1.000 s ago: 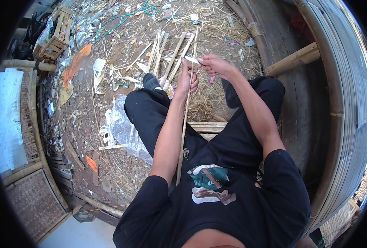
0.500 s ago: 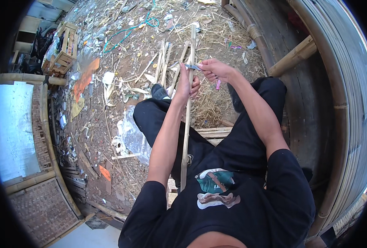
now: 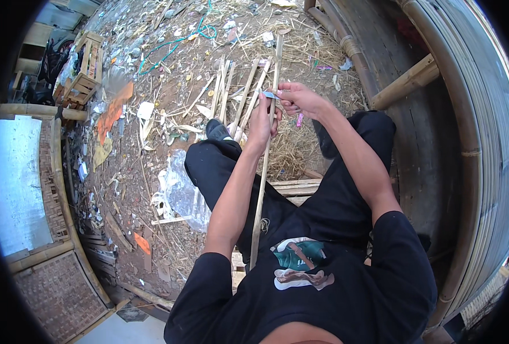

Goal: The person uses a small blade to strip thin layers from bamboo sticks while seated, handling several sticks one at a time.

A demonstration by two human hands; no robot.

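A long, thin bamboo strip point(image 3: 261, 198) runs from my lap out past my knees, its far end raised and leaning a little to the right. My left hand point(image 3: 259, 127) is wrapped round it at about knee height, thumb pointing up along the side. Just beyond, my right hand point(image 3: 301, 100) grips a small knife point(image 3: 270, 94), whose handle is mostly hidden by the fingers. The blade lies across the strip, close to my left thumb. Several more pale strips point(image 3: 245, 92) lie on the ground beyond my left foot.
Wood shavings and straw point(image 3: 289, 157) cover the ground between my feet. Clear plastic sheeting point(image 3: 184, 192) lies left of my knee. A wooden crate point(image 3: 88, 71) stands at far left. To the right runs a plank platform point(image 3: 406, 149) with bamboo poles point(image 3: 406, 81).
Both hands have shifted slightly; the strip's far end and my left hand are a little farther right. The knife blade still crosses the strip near my left thumb.
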